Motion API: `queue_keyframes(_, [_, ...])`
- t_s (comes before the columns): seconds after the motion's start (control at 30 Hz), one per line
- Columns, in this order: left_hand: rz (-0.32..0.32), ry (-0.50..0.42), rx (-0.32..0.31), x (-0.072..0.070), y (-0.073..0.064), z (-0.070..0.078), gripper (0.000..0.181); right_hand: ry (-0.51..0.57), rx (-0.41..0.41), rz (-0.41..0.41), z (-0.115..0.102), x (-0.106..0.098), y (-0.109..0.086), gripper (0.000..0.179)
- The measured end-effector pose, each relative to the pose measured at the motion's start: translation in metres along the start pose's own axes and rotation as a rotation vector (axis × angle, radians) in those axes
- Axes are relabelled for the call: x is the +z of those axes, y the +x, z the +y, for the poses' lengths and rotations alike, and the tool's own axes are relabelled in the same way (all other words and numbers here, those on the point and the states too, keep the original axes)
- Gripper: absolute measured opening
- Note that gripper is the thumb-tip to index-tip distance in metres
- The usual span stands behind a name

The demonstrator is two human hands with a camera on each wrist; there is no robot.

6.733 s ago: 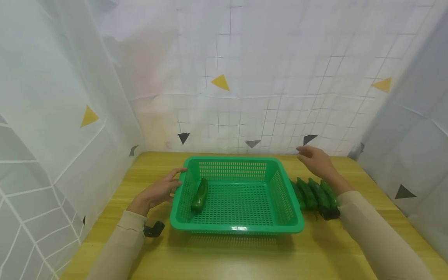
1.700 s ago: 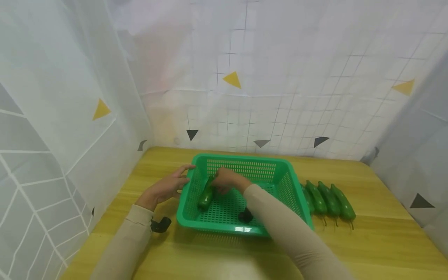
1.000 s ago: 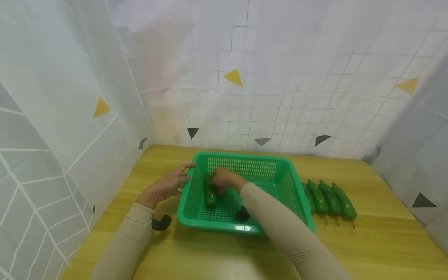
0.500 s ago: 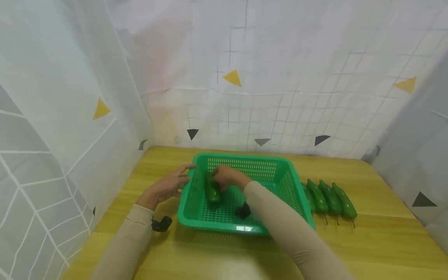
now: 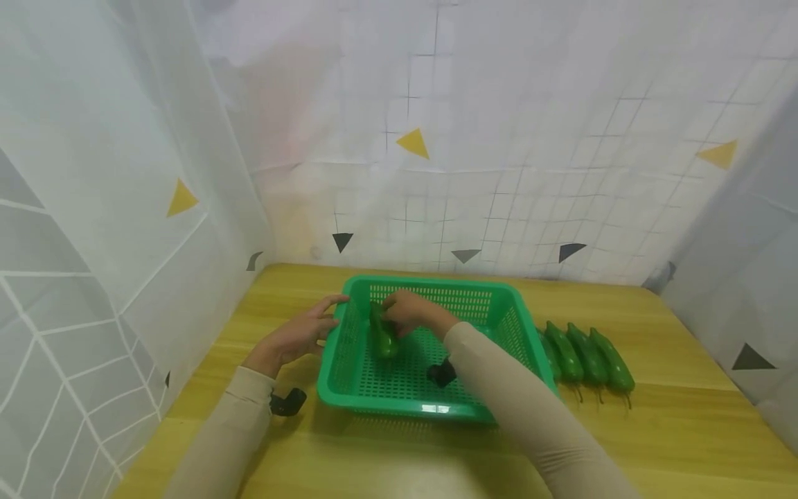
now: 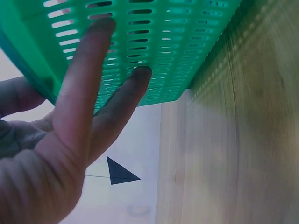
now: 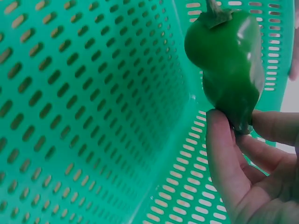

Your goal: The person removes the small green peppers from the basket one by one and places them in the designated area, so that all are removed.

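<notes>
In the head view my right hand [image 5: 413,313] is inside the green plastic basket [image 5: 436,409], near its left wall. Its thumb and fingers pinch the narrow tip of a long green pepper [image 7: 229,65]; the stem end points away from the hand in the right wrist view. The pepper hangs tilted over the basket floor. My left hand [image 5: 291,345] is at the basket's left rim. In the left wrist view two nearly straight fingers touch the slotted outer wall [image 6: 159,46], and another finger lies up at the rim.
Several green peppers [image 5: 589,357] lie side by side on the wooden table [image 5: 679,409], just right of the basket, stems toward me. A small black device [image 5: 288,402] sits by the left wrist. White patterned sheeting [image 5: 474,104] encloses the table at the back and sides.
My right hand has come from beside the peppers on the right into the basket. It has taken hold of the pepper lying there and raised it, shifting it slightly right. My left hand stays put.
</notes>
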State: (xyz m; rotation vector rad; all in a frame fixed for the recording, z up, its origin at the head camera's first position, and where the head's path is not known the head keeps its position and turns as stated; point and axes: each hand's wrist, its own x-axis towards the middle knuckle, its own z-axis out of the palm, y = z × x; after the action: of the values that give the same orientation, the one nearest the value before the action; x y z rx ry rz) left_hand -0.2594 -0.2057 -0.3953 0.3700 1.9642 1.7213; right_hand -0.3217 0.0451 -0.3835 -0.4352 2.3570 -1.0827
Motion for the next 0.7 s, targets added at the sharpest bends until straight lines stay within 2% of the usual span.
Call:
queue_keyframes(0.2, [0.016, -0.003, -0.003, 0.001, 0.001, -0.001, 0.054, -0.006, -0.003, -0.003, -0.004, -0.008, -0.013, 0.044])
queue_keyframes(0.4, [0.028, 0.003, -0.008, 0.001, 0.002, -0.001, 0.054, 0.029, -0.008, 0.004, 0.003, -0.017, -0.015, 0.044])
queue_keyframes(0.7, [0.022, 0.011, -0.009, 0.001, 0.001, -0.003, 0.055, -0.023, -0.039, 0.025, 0.012, -0.033, -0.019, 0.042])
